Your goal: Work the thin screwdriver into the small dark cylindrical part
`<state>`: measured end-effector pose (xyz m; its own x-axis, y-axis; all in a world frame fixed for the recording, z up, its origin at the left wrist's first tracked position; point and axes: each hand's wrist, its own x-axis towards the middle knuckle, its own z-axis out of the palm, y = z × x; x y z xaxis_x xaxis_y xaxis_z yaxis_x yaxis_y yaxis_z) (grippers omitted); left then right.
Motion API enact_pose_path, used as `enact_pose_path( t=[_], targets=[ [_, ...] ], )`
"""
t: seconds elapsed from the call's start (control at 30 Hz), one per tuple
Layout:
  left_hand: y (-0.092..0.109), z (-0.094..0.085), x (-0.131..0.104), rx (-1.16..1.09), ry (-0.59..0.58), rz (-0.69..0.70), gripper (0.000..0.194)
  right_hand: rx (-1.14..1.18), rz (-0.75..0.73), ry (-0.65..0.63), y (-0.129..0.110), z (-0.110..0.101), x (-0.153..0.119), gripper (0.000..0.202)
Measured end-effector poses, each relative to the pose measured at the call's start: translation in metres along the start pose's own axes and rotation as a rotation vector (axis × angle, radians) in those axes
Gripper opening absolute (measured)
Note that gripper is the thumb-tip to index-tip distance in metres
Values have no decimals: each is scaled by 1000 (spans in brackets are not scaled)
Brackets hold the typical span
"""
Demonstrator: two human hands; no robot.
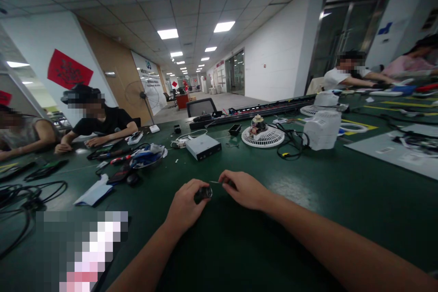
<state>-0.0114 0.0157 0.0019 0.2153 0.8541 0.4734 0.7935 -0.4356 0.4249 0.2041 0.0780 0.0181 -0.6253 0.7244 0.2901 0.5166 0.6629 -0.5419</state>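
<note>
My left hand [186,200] is closed around a small dark cylindrical part [203,194] with a round, shiny end facing right. Its exact kind I cannot make out. Across from it, my right hand [244,189] pinches a screwdriver [215,182], whose thin metal shaft points left toward that part. A dark handle shows partly under the fingers. Tip and part look close together, but whether they touch is unclear. Both hands are just above the green table [219,251]. Beyond them lies a grey box-shaped disc drive [203,147].
A white fan grille with a motor [263,134] and a white plastic housing [321,130] stand at the back right. Cables [30,196], a cloth-filled bowl [147,156] and a folded blue paper [94,190] lie left. Other people sit around the table.
</note>
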Motion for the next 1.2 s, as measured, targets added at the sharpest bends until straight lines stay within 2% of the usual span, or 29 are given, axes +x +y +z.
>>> enact_pose_path(
  t=[0.13, 0.2, 0.33, 0.47, 0.63, 0.8, 0.97, 1.1, 1.2],
  targets=[
    [-2, -2, 0, 7, 45, -40, 23, -104, -125, -24, 6, -1, -1, 19],
    [0, -2, 0, 3, 25, -25, 22, -109, -169, -26, 6, 1, -1, 20],
    [3, -2, 0, 5, -27, -12, 23, -178, -175, -11, 4, 3, -1, 22],
    [5, -3, -1, 1, -32, -13, 23, -175, -205, -50, 0, 1, -2, 21],
    [7, -3, -1, 12, -67, 30, 24, -192, -136, 5, -4, 0, -3, 21],
    [6, -3, -1, 12, -74, 47, 26, -186, -152, -53, -4, 0, -2, 20],
    [3, -2, -1, 6, -64, 71, 23, -200, -92, -18, -4, 0, -3, 20],
    [2, -2, -1, 3, -64, 72, 24, -144, -136, -78, -4, 1, -3, 20],
    [2, -2, -1, 2, -66, 83, 23, -154, -96, -27, -3, 1, -3, 21]
  ],
)
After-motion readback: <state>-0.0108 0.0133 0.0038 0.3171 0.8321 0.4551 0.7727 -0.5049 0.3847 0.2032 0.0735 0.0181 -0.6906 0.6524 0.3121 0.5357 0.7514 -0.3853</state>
